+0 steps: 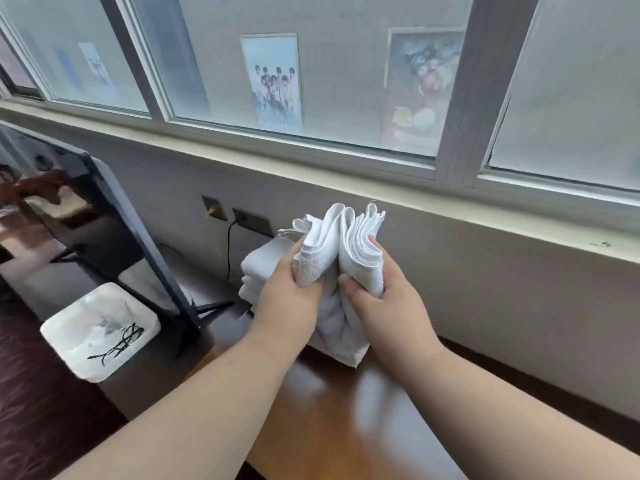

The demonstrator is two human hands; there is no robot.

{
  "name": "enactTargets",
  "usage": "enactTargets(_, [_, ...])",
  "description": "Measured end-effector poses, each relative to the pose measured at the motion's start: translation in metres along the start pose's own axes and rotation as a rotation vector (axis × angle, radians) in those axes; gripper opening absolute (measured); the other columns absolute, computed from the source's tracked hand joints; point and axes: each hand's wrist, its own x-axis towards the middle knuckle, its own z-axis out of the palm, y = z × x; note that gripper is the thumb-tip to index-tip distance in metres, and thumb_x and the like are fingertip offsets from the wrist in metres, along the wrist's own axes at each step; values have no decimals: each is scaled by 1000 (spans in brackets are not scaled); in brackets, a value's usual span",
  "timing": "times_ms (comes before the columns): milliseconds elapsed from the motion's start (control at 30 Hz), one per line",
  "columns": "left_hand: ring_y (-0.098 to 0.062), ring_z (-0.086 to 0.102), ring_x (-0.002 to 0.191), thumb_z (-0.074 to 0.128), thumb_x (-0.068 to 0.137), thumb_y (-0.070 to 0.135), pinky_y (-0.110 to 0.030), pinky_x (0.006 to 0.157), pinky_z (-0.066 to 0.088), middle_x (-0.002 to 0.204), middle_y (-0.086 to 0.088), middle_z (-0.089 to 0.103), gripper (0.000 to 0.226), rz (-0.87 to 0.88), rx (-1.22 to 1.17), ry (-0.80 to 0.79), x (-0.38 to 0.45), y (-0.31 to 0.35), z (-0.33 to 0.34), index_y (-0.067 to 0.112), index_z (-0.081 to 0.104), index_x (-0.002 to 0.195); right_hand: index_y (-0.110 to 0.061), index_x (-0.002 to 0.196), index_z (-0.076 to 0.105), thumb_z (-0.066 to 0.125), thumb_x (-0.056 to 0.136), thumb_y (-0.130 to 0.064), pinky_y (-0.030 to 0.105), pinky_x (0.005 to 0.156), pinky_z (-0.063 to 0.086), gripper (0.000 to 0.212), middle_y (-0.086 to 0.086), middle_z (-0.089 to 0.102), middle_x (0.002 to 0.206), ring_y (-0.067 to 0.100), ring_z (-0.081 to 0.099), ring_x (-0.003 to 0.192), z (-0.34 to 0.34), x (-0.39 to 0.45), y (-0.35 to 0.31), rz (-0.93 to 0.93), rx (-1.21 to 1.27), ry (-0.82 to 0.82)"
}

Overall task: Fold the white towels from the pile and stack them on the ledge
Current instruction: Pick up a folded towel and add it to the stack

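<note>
A white towel [341, 237] is bunched upright between both hands above a brown wooden surface [332, 410]. My left hand [287, 292] grips its left fold, thumb in front. My right hand [377, 292] grips its right fold, whose layered edges point up. The towel's lower part hangs down to the wood between my wrists. Behind my left hand sits a stack of folded white towels [258, 268], partly hidden by it. The pale window ledge [450, 216] runs across the wall above and behind the towel.
A black-framed flat screen [104, 216] stands at the left on thin feet. A white bin [100, 330] with a liner sits below it. Wall sockets with a black cable [229, 251] are behind the stack. Frosted windows with posters fill the top.
</note>
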Motion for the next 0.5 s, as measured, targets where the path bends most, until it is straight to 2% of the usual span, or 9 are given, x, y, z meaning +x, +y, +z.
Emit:
enactTargets(33, [20, 59, 88, 66, 92, 31, -4, 82, 46, 89, 40, 65, 33, 13, -36, -37, 13, -6, -9, 42, 60, 122, -51, 139, 45, 66, 91, -28, -2, 79, 40, 57, -36, 62, 119, -21, 55, 106, 14, 7, 1, 16, 19, 29])
enactTargets(100, [23, 58, 83, 67, 93, 24, 2, 71, 42, 82, 39, 65, 30, 29, -97, -111, 43, -17, -27, 39, 61, 118, -46, 133, 53, 64, 93, -28, 3, 79, 42, 45, -32, 66, 113, -18, 58, 102, 41, 23, 2, 45, 60, 131])
enactTargets(167, [22, 60, 84, 67, 93, 21, 0, 73, 42, 83, 37, 67, 29, 41, -131, -199, 74, -26, -45, 43, 59, 111, -39, 121, 62, 62, 95, -29, 14, 82, 48, 28, -23, 71, 106, -9, 64, 100, 65, 40, 2, 81, 113, 230])
enactTargets(233, [12, 64, 94, 69, 91, 30, -12, 86, 49, 97, 26, 71, 30, 29, -177, -230, 105, -39, -61, 41, 60, 117, -40, 108, 68, 61, 93, -31, 33, 88, 55, 19, -13, 74, 104, 5, 70, 101, 82, 57, 6, 131, 216, 299])
enactTargets(300, [0, 66, 102, 70, 88, 39, -31, 96, 52, 108, 19, 71, 38, -5, -225, -220, 135, -52, -70, 40, 58, 124, -41, 109, 66, 61, 91, -34, 46, 96, 54, 20, -8, 75, 110, 14, 71, 105, 93, 73, 11, 162, 355, 387])
enactTargets(400, [-10, 66, 109, 68, 89, 34, -43, 100, 51, 114, 13, 70, 30, -75, -348, -173, 175, -65, -79, 42, 58, 116, -33, 121, 61, 59, 98, -23, 49, 94, 55, 25, -2, 73, 116, 20, 71, 105, 97, 92, 22, 205, 587, 557])
enactTargets(500, [-17, 67, 109, 61, 97, 21, -44, 97, 52, 121, 1, 68, 28, -168, -591, -207, 213, -78, -81, 32, 56, 121, -28, 126, 57, 59, 98, -16, 52, 91, 57, 30, 6, 70, 122, 26, 70, 109, 93, 104, 40, 232, 704, 701])
